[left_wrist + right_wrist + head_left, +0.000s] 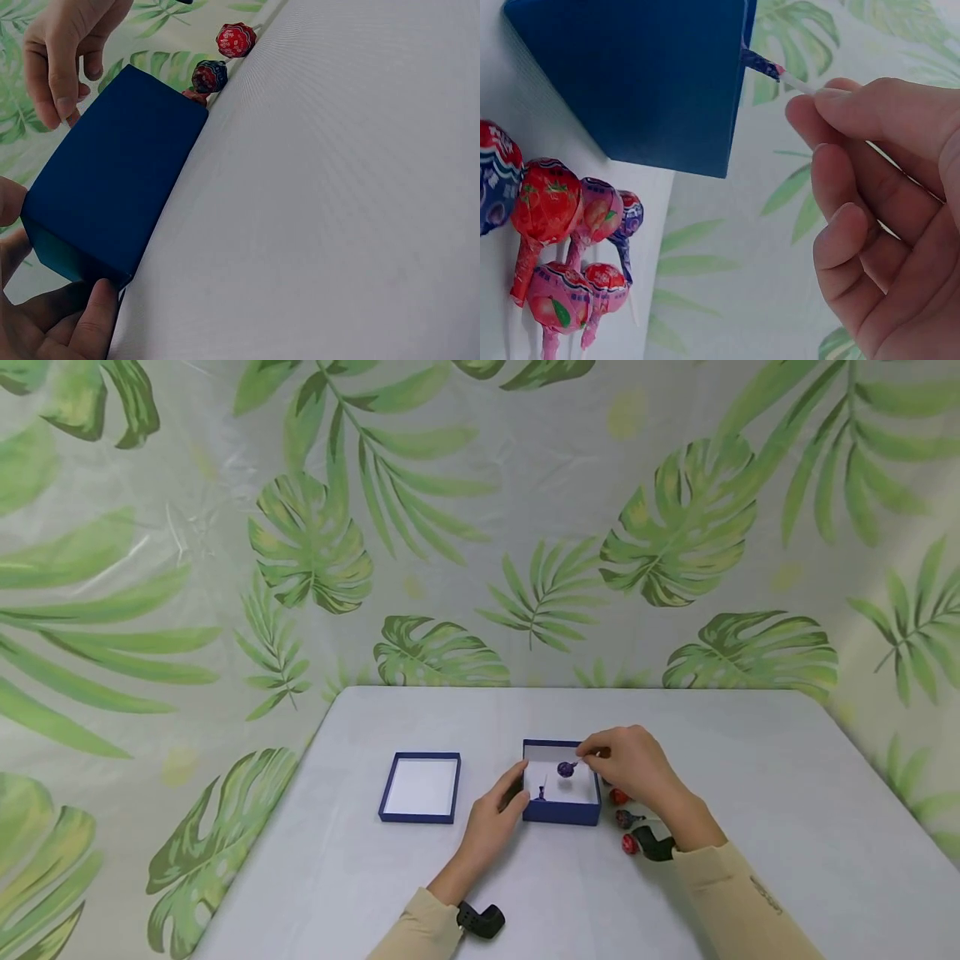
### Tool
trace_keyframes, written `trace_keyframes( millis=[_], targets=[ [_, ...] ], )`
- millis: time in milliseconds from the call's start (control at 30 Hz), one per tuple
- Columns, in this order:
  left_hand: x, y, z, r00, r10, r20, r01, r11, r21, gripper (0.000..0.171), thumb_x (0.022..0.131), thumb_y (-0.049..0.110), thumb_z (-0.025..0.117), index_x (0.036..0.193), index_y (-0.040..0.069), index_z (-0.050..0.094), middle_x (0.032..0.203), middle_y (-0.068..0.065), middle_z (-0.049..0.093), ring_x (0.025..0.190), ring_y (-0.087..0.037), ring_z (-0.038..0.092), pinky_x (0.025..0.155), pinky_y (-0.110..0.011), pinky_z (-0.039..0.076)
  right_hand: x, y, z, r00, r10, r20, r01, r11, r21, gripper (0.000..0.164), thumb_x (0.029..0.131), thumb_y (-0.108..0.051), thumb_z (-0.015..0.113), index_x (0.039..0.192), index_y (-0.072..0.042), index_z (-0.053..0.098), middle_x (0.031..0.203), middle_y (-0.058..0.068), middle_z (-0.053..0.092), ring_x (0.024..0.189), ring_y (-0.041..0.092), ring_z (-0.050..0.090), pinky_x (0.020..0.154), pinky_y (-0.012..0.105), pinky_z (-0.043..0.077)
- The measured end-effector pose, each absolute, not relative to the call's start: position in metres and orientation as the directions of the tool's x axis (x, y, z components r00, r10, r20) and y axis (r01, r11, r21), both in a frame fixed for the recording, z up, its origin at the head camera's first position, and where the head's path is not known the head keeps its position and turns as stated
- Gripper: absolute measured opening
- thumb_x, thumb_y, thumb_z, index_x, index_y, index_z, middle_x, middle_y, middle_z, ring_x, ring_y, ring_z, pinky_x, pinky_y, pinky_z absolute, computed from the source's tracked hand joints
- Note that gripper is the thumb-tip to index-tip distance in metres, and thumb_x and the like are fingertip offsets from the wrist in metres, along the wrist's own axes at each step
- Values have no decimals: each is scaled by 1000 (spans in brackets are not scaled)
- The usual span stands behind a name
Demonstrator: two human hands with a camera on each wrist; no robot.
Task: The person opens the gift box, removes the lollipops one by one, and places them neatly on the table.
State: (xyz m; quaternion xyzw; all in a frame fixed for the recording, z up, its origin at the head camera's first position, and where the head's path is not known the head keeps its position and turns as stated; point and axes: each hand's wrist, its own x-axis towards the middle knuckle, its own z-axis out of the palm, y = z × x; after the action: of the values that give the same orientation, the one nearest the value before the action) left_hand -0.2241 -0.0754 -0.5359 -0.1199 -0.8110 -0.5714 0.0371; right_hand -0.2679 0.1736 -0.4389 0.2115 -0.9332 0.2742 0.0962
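A blue box (561,812) with a white inside stands uncovered on the table. My left hand (491,814) holds it at its left side, with the fingers also showing round a corner in the left wrist view. Over the box, my right hand (633,764) pinches the white stick of a purple-wrapped lollipop (566,769) between thumb and fingertips. The candy end hangs down; in the right wrist view the box wall hides it, and only the wrapper's twisted neck (762,63) shows. Another dark-wrapped lollipop (542,793) is inside the box at the near left.
Several lollipops in red, pink and purple wrappers lie to the right of the box, among them a red one (546,199) and a pink one (559,296). A blue-rimmed lid (416,817) with a white inside lies to the left. Behind the white table (337,877) hangs a leaf-patterned sheet.
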Motion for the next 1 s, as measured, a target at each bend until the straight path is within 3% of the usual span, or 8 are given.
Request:
trace_keyframes(
  millis=[300,567,767,1000],
  targets=[
    [-224,-75,-537,-966,158,203,245,325,913,49,104,36,55,152,31,47,153,10,44,141,-11,39,116,-33,34,-265,184,-437,-908,-276,315,-409,746,-525,14,88,-12,72,95,-19,82,87,-4,73,67,7,62,61,31,49],
    [-224,-75,-537,-964,155,215,254,316,914,49,104,36,55,152,30,47,152,8,45,140,-13,40,115,-35,35,-260,194,-433,-893,-272,359,-430,754,-497,11,88,-12,75,94,-17,82,89,-4,74,73,14,58,58,31,44],
    [-224,-75,-538,-964,153,217,256,311,915,48,104,37,55,151,33,48,152,9,45,140,-13,40,115,-35,35,-252,205,-427,-906,-249,343,-404,752,-522,13,89,-12,73,95,-19,82,86,-4,74,70,14,58,52,29,43],
    [-223,-76,-536,-965,153,213,252,322,912,47,104,32,55,150,35,48,152,10,45,141,-12,39,116,-35,34,-246,219,-422,-905,-239,352,-399,763,-509,11,90,-15,75,98,-17,81,87,-5,74,74,16,60,54,30,45]
  ],
)
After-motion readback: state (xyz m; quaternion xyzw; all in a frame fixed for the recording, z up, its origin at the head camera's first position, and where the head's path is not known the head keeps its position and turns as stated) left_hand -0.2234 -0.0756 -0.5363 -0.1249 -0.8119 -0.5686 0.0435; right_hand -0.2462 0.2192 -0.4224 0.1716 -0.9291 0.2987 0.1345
